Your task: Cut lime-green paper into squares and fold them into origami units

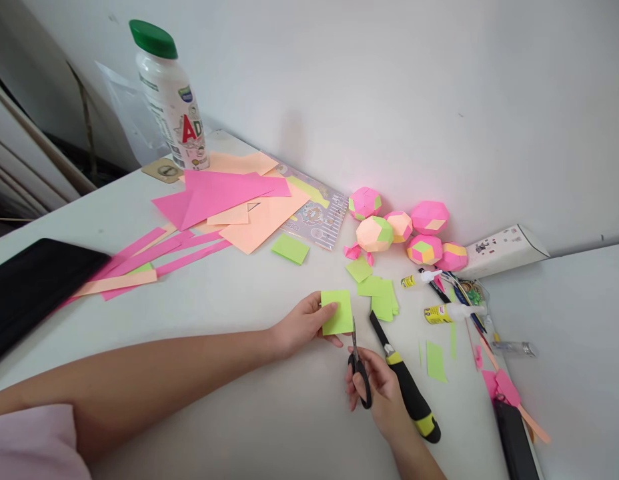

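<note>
My left hand (303, 325) pinches a green paper square (338, 312) by its left edge, just above the white table (229, 313). My right hand (380, 391) is closed through the handles of small black scissors (358, 367), whose blades point up at the square's right edge. A black and yellow utility knife (405, 381) lies on the table right beside my right hand. Several cut green pieces (378, 293) lie just beyond the square.
Folded pink, green and orange paper balls (404, 230) sit by the wall. Pink and peach sheets and strips (214, 207) spread at left, near a white bottle (170, 97) with green cap. Glue tubes (449, 312), pens and a black tablet (29, 287) also lie about.
</note>
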The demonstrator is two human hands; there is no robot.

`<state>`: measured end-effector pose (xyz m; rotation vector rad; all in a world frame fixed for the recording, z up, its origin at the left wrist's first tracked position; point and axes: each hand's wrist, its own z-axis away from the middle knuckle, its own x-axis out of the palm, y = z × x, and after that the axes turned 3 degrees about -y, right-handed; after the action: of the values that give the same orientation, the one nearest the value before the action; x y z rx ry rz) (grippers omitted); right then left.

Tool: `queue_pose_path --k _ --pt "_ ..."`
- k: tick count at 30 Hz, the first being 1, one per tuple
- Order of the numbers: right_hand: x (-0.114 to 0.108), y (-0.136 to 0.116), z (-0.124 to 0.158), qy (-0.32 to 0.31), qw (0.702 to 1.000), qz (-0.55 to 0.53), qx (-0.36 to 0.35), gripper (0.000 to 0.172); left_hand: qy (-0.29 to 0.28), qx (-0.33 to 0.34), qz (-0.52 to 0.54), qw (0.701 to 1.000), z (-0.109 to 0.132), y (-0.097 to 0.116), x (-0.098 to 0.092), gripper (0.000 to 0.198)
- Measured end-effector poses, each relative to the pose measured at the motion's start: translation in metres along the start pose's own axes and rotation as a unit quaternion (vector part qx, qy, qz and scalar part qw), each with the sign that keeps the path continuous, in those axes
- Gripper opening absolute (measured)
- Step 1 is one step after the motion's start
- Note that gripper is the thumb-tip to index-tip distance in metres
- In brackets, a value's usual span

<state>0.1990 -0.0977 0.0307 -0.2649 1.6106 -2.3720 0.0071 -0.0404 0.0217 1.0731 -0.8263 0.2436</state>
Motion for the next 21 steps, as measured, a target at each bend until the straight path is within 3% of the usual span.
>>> queue_pose_path --k 21 --pt "0.0007 0.0023 0.0003 -0.005 1.000 0.014 -0.024 0.040 0.005 0.002 0.005 1.000 -0.0011 -0.0026 -0.0017 0.034"
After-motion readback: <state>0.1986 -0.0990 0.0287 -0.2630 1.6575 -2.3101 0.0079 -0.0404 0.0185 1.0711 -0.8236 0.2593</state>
